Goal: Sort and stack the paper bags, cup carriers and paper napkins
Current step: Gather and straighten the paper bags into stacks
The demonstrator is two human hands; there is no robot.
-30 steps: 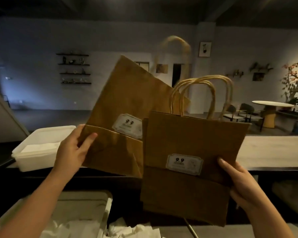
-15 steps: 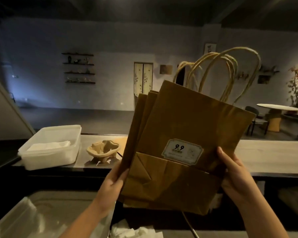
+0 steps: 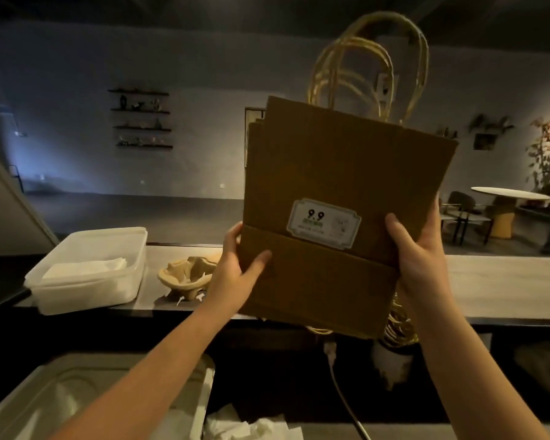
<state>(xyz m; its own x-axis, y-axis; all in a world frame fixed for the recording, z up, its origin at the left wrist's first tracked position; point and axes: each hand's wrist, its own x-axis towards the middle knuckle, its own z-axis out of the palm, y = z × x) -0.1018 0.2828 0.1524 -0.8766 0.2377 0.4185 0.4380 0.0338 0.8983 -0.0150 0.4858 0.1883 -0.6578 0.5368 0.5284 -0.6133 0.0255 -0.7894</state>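
A stack of flat brown paper bags with twisted paper handles and a "9.9" label is held upright above the counter. My left hand grips the stack's lower left edge, thumb across the front. My right hand grips its right edge. A moulded pulp cup carrier lies on the counter to the left of the bags. A white plastic tub with folded paper napkins inside stands further left. Crumpled white napkins lie at the bottom, below my arms.
More looped bag handles hang below the stack near the counter edge. A metal sink sits at the lower left. A white cable runs down beside it. A round table and chairs stand beyond the counter at right.
The two bags, held apart a second ago, have come together into one aligned stack. The stack has straightened upright and both hands now hold its edges.
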